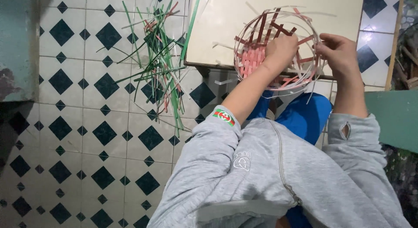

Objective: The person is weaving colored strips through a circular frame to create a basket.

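At the board's (217,32) near edge, basket (274,47): left hand (281,49) fisted inside it on strips, right hand (339,51) pinching its right rim.

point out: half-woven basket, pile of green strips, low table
half-woven basket (251,58), head view, on its woven pink base
pile of green strips (163,64), head view, on the dense middle of the pile
low table (217,32), head view, on its bare cream top

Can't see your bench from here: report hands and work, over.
Left hand inside the half-woven red and white strip basket, gripping strips. Right hand pinching its rim. Loose green strips on tiled floor, clear of hands.
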